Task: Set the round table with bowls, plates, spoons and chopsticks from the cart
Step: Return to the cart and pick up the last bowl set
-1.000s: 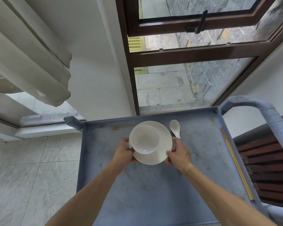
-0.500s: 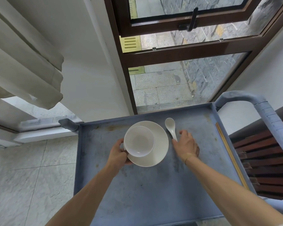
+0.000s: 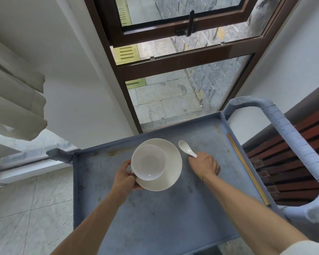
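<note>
Gripping the near-left rim of a white plate (image 3: 173, 173) with a white bowl (image 3: 148, 162) on it, the left hand (image 3: 125, 178) curls its thumb against the bowl's side over a blue cart (image 3: 155, 218). To the right, the right hand (image 3: 204, 165) rests knuckles-up on the cart top, its fingertips closing on the handle of a white spoon (image 3: 185, 150) lying just right of the plate. Wooden chopsticks (image 3: 247, 170) lie along the cart's right edge, well apart from both hands, beneath a brown-framed window (image 3: 173, 65).
</note>
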Motion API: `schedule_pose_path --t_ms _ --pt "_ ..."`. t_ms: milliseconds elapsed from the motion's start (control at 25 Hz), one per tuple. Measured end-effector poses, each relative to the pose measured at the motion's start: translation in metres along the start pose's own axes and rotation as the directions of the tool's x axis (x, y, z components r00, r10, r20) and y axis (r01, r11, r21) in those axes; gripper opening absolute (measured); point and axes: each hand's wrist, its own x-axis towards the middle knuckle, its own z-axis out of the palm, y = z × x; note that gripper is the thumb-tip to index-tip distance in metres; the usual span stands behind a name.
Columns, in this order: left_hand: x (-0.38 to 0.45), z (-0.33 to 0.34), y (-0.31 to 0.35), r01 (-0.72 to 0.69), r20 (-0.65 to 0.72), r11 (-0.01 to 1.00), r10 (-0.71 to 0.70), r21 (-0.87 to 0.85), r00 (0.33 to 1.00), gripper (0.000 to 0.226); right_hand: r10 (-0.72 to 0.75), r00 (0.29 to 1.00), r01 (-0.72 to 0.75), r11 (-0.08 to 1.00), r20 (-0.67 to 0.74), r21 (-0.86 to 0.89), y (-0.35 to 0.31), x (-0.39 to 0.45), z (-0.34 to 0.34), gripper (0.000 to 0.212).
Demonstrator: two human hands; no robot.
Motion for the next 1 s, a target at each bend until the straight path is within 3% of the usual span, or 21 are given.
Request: schedule_pose_path --t_ms 120,280,400,800,1000 --pt "0.005 0.009 0.006 -0.02 0.026 1.0 0.019 0.016 0.999 0.053 -0.023 0.992 0.021 1.0 -0.121 -0.022 0.037 -0.001 -0.007 0.037" --pt "0.011 0.023 0.015 -0.043 0.075 0.999 0.04 0.031 0.996 0.051 -0.115 0.958 0.057 0.974 -0.263 -0.22 0.089 -0.004 -0.019 0.032" --pt "0.012 0.035 0.02 -0.058 0.112 0.998 0.053 0.038 0.992 0.05 -0.084 0.925 0.008 0.979 -0.37 -0.202 0.115 -0.013 -0.024 0.032" --pt "0.012 0.042 0.021 -0.081 0.17 0.996 0.072 0.042 0.983 0.05 0.117 0.945 -0.157 0.981 -0.304 -0.112 0.103 -0.012 -0.018 0.051" --pt "0.008 0.038 0.018 -0.084 0.173 0.996 0.078 0.029 0.982 0.048 0.066 0.955 -0.15 0.948 -0.288 -0.282 0.102 -0.009 -0.014 0.023"
